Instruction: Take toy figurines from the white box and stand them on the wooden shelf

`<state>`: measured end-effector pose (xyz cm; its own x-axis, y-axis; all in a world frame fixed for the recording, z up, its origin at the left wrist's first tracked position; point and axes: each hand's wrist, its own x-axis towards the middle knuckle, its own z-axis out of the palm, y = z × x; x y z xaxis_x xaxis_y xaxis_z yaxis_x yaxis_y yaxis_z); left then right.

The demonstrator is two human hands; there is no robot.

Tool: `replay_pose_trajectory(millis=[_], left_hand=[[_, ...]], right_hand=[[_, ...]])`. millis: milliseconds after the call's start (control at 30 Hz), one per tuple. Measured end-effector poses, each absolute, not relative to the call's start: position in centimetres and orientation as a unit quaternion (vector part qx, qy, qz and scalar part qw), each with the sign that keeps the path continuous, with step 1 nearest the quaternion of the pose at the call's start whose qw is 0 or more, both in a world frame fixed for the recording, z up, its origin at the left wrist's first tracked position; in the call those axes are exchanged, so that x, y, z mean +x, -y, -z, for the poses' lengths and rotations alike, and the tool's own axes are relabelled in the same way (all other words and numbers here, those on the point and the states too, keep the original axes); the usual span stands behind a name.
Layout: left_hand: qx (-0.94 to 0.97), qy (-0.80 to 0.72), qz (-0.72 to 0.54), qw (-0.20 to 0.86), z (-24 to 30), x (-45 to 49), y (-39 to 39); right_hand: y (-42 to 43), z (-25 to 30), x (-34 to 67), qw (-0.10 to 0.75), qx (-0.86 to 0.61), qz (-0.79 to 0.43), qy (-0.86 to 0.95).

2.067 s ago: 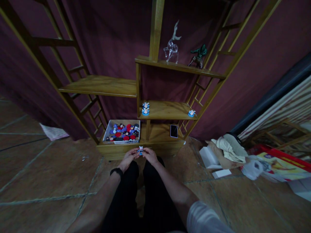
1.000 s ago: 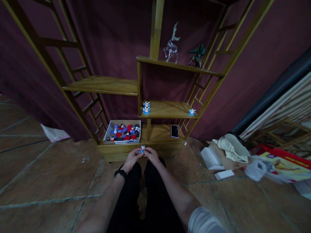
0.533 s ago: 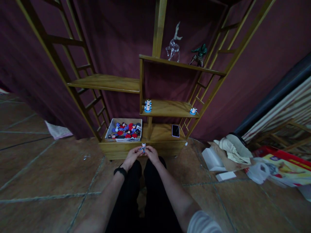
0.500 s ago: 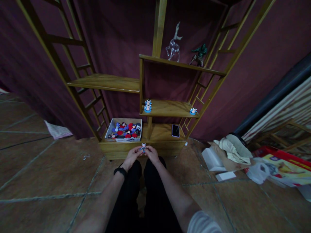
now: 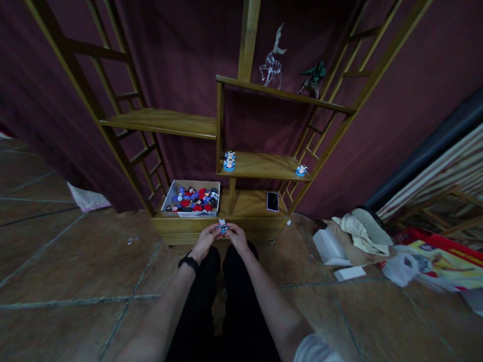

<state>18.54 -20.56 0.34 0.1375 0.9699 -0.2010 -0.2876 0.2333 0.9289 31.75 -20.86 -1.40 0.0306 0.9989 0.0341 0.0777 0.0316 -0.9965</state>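
Between my two hands, in front of the shelf unit's base, is a small figurine [image 5: 222,226] with a white top and a blue base. My left hand [image 5: 205,241] grips it from the left side, fingers closed. From the right, the fingers of my right hand [image 5: 237,239] are closed on it too. Just beyond my left hand, a shallow box [image 5: 165,203] holds several small figurines with red, purple and dark bases, lying jumbled. On the middle shelf [image 5: 264,166], blue-based figurines [image 5: 229,162] stand at the left end and another such figurine [image 5: 301,170] at the right end.
A phone [image 5: 272,201] lies on the lowest board at right. A clear deer figure [image 5: 272,68] and a dark green statuette [image 5: 314,79] stand on the upper shelf. White boxes [image 5: 332,249], cloth and a plastic bag [image 5: 402,269] lie on the floor at right.
My hands stay almost in place around the figurine, which now sits slightly higher between my fingers with more of its blue base showing. The camera view has shifted slightly.
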Motion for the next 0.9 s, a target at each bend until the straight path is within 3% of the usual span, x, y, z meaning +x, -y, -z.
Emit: replay_pose_trajectory(millis=[900], left_hand=[[0.431,-0.437,-0.526,0.589,-1.1,19.1,21.4]], right_hand=[[20.0,2.8,31.5,0.505,-0.500,-0.509,0.485]])
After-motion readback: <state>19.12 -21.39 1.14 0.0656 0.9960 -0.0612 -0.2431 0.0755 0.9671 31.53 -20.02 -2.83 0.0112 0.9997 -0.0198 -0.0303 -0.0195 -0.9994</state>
